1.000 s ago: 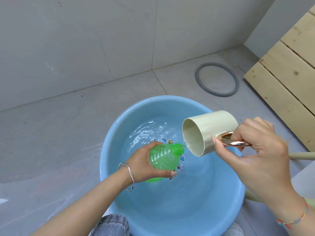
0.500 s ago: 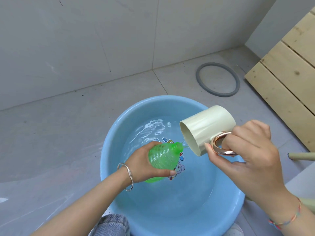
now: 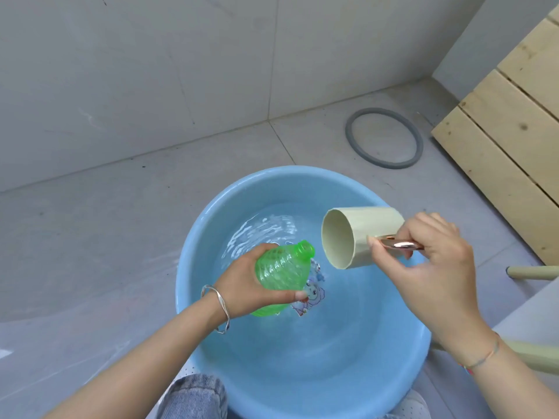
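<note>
Left hand [image 3: 242, 285] grips green plastic bottle [image 3: 281, 270], neck up, over blue basin [image 3: 193, 237]. Right hand [image 3: 435, 267] holds tipped cream mug [image 3: 360, 234] by handle. Step: filling bottle. Next: likely scoop more water.

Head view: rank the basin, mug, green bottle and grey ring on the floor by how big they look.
1. blue basin, by far the largest.
2. mug and green bottle: about alike, unranked.
3. grey ring: spans as much as the mug, but lies farther off, so unsure.
</note>
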Motion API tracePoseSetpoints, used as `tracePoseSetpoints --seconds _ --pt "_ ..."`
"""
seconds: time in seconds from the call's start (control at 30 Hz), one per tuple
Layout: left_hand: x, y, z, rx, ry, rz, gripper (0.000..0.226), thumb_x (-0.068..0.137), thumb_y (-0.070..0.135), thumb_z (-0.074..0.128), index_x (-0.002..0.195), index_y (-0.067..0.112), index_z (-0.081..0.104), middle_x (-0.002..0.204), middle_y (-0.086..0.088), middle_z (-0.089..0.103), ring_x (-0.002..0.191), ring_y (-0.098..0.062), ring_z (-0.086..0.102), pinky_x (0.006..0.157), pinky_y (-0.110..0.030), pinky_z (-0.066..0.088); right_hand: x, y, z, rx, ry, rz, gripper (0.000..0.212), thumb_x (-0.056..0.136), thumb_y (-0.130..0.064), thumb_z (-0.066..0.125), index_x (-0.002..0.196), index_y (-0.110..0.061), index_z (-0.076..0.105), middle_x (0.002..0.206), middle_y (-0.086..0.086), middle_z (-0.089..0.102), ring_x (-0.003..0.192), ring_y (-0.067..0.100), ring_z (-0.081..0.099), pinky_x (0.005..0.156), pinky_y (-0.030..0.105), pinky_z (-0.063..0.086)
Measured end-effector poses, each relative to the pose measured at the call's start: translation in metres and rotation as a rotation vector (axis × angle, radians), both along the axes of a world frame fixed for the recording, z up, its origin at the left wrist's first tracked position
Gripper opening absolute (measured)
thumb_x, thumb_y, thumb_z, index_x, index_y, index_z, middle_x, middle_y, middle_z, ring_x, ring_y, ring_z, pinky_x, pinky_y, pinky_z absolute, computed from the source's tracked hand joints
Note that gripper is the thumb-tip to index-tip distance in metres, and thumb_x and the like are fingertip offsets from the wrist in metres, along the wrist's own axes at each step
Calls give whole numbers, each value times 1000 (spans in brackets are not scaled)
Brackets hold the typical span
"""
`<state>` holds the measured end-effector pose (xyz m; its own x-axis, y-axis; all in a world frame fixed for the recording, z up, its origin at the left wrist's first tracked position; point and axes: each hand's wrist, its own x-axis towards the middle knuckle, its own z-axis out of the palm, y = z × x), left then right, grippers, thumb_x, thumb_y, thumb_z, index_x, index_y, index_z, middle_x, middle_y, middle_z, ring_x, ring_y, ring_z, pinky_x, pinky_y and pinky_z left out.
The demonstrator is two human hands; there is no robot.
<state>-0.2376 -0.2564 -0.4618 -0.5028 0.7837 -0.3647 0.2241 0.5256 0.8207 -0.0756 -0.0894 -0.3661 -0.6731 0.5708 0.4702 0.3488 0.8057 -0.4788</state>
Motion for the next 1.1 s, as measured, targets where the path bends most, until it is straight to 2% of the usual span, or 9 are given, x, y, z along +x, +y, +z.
tracePoseSetpoints --seconds 0.07,0.13,0.23,0.4,0.53,0.7,0.8,1.0,1.1 --pt "-3 -2 -1 3 -4 36 97 35 78 73 122 38 52 115 23 60 110 0 56 96 -20 42 0 7 -16 -225 -7 -57 41 74 -26 70 56 -16 35 55 -2 37 60 16 35 60 19 28" --pt "-6 -4 -1 -1 -7 72 95 36 78 72 119 39 52 113 22 60 108 -2 57 94 -20 43 1 11 -35 -344 -68 -73 44 74 -17 75 55 -14 36 54 -3 35 58 15 33 55 22 26" --pt "-10 -6 -1 -1 -5 112 97 36 78 74 121 36 53 114 17 62 107 -4 58 95 -24 45 1 12 -60 -351 -200 -41 45 74 -12 76 54 -14 36 54 -4 36 56 12 36 54 21 27" --pt "-12 -8 2 22 -31 143 85 42 69 84 115 36 55 107 18 64 99 6 58 78 -8 40 1 11 -83 -339 -291 -11 49 75 -15 75 54 -20 31 51 -6 35 59 10 40 55 15 28" --pt "-10 -8 0 14 -36 153 82 50 57 88 120 33 53 111 17 62 103 -2 58 84 -15 40 0 11 -90 -350 -326 -25 48 76 -18 74 53 -19 32 50 -6 36 57 8 39 54 16 29" --pt "-10 -8 -2 9 -41 142 91 37 74 74 117 35 55 108 19 64 101 0 60 88 -20 46 1 9 -97 -355 -391 -16 49 78 -21 72 51 -20 31 49 -5 36 56 10 38 52 17 27" --pt "-9 -9 -1 23 -43 141 87 36 73 73 114 37 56 104 21 64 98 6 59 81 -12 43 0 7 -96 -352 -424 -8 51 77 -21 72 50 -20 30 49 -4 36 57 15 38 53 18 26" --pt "-9 -9 -2 13 -27 121 91 38 74 78 118 37 53 109 21 62 103 1 58 86 -15 42 9 14 -80 -513 -280 -140 51 75 -14 74 50 -19 31 47 -7 26 48 11 27 47 21 20" --pt "-7 -8 -1 18 -8 107 79 47 63 85 114 40 51 108 25 59 101 5 56 85 -10 40 20 21 -68 -573 -182 -186 50 77 -12 74 52 -16 31 48 -7 24 48 9 24 45 20 18"
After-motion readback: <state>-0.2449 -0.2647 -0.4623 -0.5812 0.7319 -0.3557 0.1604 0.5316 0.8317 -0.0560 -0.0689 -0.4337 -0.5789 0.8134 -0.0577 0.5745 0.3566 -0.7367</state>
